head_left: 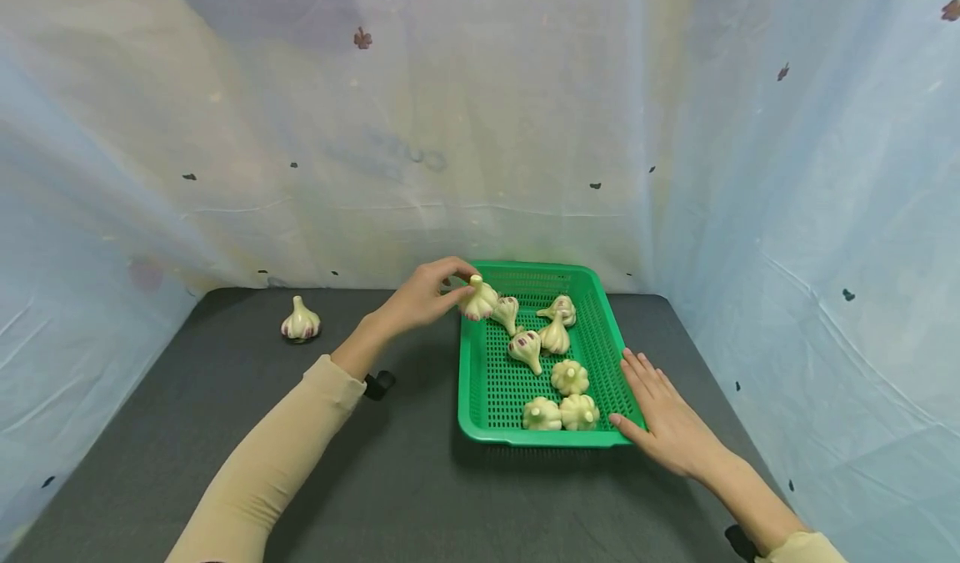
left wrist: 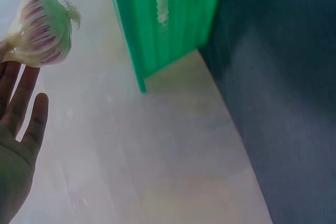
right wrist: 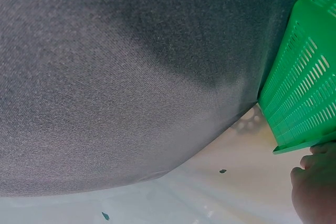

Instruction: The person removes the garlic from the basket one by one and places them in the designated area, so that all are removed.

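A garlic bulb [head_left: 479, 301] is pinched by its stem between the thumb and fingers of my left hand [head_left: 431, 294], over the left rim of the green basket [head_left: 472, 379]. In the left wrist view the same garlic bulb [left wrist: 43, 30] shows purple streaks and a tuft of roots. Several other bulbs lie inside the basket, three of them [head_left: 542, 414] grouped at its near end. My right hand [head_left: 667, 421] rests with fingers straight on the basket's right rim, near the front corner. The right wrist view shows part of that hand [right wrist: 317, 184] at the rim.
One more garlic bulb [head_left: 300, 321] stands on the dark table [head_left: 360, 480] at the back left. Pale plastic sheeting [head_left: 480, 129] hangs behind the table and along both sides.
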Action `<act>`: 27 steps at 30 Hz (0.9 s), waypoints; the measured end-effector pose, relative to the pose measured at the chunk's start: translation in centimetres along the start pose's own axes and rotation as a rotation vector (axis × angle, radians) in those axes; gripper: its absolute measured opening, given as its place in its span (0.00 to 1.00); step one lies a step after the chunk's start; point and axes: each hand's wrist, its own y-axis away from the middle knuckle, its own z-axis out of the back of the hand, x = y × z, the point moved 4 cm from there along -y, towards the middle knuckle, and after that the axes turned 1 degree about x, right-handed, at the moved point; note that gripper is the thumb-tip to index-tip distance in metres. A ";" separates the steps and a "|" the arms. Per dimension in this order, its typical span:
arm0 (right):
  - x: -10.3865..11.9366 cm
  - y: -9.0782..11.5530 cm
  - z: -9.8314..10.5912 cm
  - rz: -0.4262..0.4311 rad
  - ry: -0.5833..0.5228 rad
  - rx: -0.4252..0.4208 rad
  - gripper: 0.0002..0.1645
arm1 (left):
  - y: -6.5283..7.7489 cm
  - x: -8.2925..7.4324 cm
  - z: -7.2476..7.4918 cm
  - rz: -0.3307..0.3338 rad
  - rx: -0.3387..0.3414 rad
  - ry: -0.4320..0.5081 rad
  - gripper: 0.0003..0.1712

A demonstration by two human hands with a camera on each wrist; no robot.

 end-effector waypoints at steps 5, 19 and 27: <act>-0.1 0.0 -0.1 0.001 0.004 0.005 0.51 | 0.9 1.8 1.5 0.042 -0.004 -0.019 0.12; -0.1 0.0 -0.1 -0.008 -0.012 0.015 0.51 | 5.1 6.5 4.9 0.176 0.005 -0.099 0.13; -0.1 0.0 0.0 -0.003 -0.002 0.011 0.51 | 8.2 9.9 6.8 0.267 0.006 -0.187 0.13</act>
